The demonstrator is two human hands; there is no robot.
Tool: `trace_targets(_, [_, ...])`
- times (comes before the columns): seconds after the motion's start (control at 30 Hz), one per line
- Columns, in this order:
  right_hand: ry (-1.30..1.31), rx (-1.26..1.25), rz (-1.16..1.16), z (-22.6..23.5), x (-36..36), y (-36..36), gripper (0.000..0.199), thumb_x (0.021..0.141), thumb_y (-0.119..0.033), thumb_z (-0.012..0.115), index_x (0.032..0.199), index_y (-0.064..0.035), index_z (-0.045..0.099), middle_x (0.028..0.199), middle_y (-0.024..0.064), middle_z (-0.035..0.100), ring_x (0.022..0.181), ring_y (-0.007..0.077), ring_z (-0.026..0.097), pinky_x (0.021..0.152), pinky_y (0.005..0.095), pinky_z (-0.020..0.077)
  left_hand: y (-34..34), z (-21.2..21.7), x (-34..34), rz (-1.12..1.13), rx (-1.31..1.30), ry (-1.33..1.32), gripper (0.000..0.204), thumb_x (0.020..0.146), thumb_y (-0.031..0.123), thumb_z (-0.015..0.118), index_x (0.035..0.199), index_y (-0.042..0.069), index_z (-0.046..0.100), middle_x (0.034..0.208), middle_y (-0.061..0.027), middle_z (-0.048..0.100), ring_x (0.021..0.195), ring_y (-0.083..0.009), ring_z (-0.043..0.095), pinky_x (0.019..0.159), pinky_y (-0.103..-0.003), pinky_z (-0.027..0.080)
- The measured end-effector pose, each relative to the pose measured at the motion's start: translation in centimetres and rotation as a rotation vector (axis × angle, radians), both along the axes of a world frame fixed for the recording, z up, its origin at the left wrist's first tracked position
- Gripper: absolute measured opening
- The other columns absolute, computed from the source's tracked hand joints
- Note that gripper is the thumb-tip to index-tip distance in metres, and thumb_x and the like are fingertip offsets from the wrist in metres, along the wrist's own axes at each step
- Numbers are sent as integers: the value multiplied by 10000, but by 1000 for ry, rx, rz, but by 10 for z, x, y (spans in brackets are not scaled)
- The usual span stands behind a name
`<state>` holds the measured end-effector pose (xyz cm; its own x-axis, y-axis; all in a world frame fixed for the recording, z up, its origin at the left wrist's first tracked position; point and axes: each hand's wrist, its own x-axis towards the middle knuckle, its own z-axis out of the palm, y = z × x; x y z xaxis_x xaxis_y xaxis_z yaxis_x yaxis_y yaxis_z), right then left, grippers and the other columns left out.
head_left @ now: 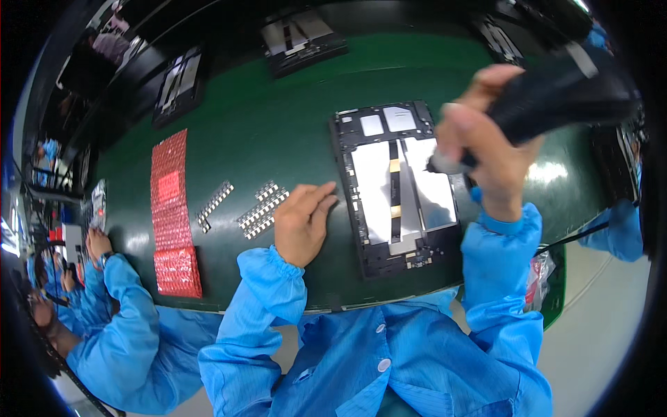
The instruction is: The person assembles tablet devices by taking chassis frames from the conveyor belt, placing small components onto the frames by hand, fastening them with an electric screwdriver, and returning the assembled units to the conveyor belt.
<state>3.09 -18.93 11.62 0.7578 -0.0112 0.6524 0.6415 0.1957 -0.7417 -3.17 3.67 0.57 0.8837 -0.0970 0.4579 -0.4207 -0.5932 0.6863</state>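
On the green bench in front of me lies an opened tablet (372,194), its silver battery panels and a dark ribbon cable with gold tape patches showing. My right hand (486,142) is closed around a black handheld tool (556,97), blurred by motion, that looks like an electric screwdriver. Its grey and black tip points down over the tablet's right battery panel; whether it touches cannot be told. My left hand (306,215) rests on the bench beside the tablet's left edge, fingers stretched out and holding nothing. Strips of small silver parts (262,212) lie just left of it.
Another short strip of parts (214,205) and a red bubble-wrap sheet (170,201) lie farther left. More opened tablets, one on a dark holder (306,42), stand along the back. A co-worker's blue sleeve (132,306) reaches the bench at the left. A green bin (554,292) stands low right.
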Motion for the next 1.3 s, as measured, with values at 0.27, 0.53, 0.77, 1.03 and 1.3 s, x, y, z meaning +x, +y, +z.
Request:
trace_targets(0.27, [196,-168,171,-21,35,96,306,728,68,703,975,44,523,587,49,578,466,109,544,454,235,431,22,-11,1,55,-407,152,190,870,-49,541,1016,-18,659,864,-94,624,645,-106,591,527,-215,489])
trace_targets(0.53, [164,-173,147,-34,45,102,271,730,11,733,939,30,562,582,34,604,460,86,556,432,211,413,21,2,0,96,-447,357,132,868,-24,545,958,-44,640,750,-99,654,578,-96,576,513,-221,447])
trace_targets(0.77, [181,-162,144,-38,45,102,268,734,3,736,930,39,557,584,41,607,458,90,557,436,209,416,22,-6,2,64,-393,222,158,872,-56,511,954,-49,646,856,-105,655,631,-108,597,549,-221,474])
trace_targets(1.03, [185,-231,143,-38,42,99,281,753,73,688,968,16,516,589,66,579,462,136,553,474,265,468,22,-9,2,56,-414,220,190,867,-83,490,963,-48,650,901,-114,653,695,-133,632,597,-231,513])
trace_targets(1.3, [139,-188,169,-40,32,107,241,731,20,731,893,27,552,570,36,594,469,81,550,428,202,398,27,-5,2,41,-372,169,267,799,-142,461,972,-51,644,966,-143,661,740,-184,663,637,-261,537])
